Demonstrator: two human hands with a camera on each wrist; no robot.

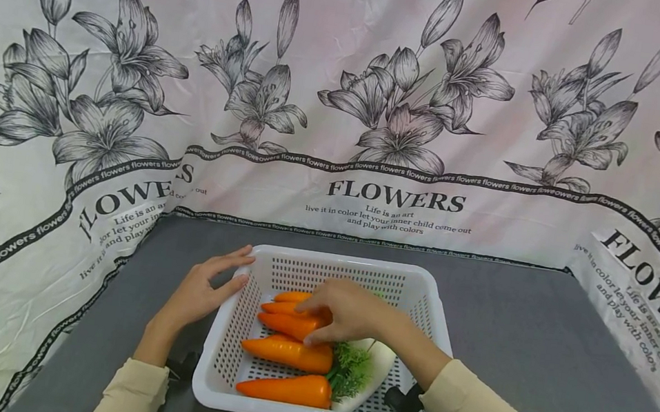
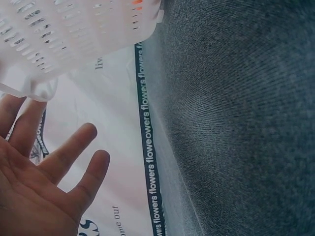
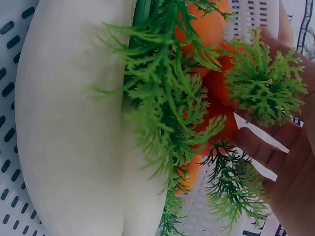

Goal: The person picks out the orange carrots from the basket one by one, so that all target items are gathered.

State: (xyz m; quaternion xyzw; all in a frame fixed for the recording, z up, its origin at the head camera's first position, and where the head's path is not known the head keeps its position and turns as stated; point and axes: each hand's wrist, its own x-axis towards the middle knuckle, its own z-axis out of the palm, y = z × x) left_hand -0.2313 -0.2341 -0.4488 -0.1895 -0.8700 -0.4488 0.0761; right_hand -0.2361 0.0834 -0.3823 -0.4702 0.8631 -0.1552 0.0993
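Nearest the wearer, a white perforated basket [image 1: 426,302] sat on the grey tabletop [image 1: 537,345], holding a row of orange toy carrots [image 1: 288,352] with green tops and a white radish [image 1: 373,372] along their right. The right hand [image 1: 347,313] reached into the basket, fingers curled round one carrot [image 1: 289,324] mid-row. The left hand [image 1: 199,293] lay flat and relaxed against the basket's left wall; behind stood a flower-printed cloth [image 1: 393,200].

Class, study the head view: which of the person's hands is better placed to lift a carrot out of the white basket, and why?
Probably the right hand: it is inside the basket with fingers curled on a carrot. The left hand only rests open against the basket's outer left wall.
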